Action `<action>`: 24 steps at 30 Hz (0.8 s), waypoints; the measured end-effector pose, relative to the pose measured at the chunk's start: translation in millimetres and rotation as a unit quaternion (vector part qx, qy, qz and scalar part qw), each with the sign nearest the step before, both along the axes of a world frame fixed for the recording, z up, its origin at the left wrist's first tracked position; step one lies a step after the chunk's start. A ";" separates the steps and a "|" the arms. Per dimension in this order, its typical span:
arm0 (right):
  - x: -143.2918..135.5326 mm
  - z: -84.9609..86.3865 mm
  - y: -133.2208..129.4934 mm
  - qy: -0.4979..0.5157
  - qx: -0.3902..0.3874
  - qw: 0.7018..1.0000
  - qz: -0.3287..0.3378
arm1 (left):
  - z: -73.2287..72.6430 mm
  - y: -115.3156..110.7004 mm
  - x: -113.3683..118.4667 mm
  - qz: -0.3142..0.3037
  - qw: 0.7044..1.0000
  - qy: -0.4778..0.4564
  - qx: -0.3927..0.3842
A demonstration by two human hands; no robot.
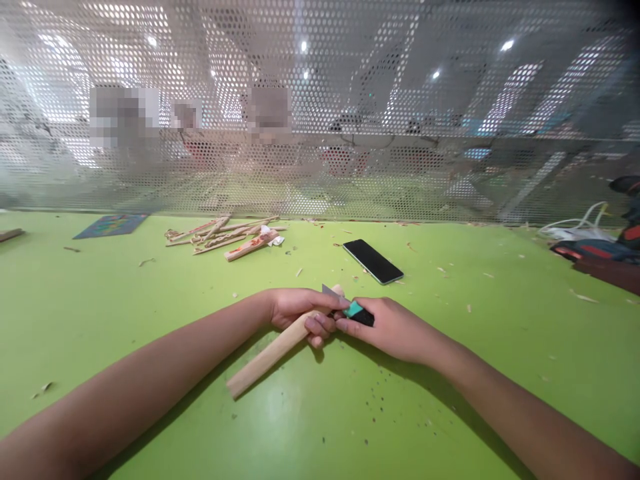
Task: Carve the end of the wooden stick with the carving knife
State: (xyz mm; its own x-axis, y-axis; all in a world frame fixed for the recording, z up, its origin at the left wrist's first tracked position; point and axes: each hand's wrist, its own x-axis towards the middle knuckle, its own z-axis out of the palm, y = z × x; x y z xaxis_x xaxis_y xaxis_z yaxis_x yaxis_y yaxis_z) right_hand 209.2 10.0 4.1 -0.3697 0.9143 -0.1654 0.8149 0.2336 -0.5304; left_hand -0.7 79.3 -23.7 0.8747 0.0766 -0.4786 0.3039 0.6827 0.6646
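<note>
My left hand is wrapped round a pale wooden stick, whose near end points down and to the left. In my right hand is a utility knife with a teal and black handle. Its blade is out and lies against or very near the far end of the stick; I cannot tell whether it touches the wood. My left thumb reaches to the front of the knife's handle. Fingers partly hide the middle of the stick.
Beyond my hands a black smartphone lies on the green table. Several thin carved sticks and a stained wooden piece lie back left, near a coloured flat sheet. A power tool stands far right. A perforated metal screen borders the back.
</note>
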 end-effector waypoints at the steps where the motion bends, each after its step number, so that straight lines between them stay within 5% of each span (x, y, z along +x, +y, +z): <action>1: 0.0 0.0 0.1 0.001 -0.001 1.000 0.000 | 0.4 -0.1 0.0 0.000 1.000 0.000 0.000; 24: -0.4 -0.9 0.8 0.003 0.001 1.000 0.004 | 1.7 -1.0 -0.3 0.003 1.000 0.002 -0.010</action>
State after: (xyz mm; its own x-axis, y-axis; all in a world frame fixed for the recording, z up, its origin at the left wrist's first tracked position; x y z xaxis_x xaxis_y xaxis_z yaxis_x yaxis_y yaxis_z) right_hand 208.8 10.8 3.2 -0.3780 0.9116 -0.1617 0.8096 0.2407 -0.5354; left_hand -1.0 78.3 -22.0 0.8720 0.0719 -0.4842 0.3032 0.6973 0.6495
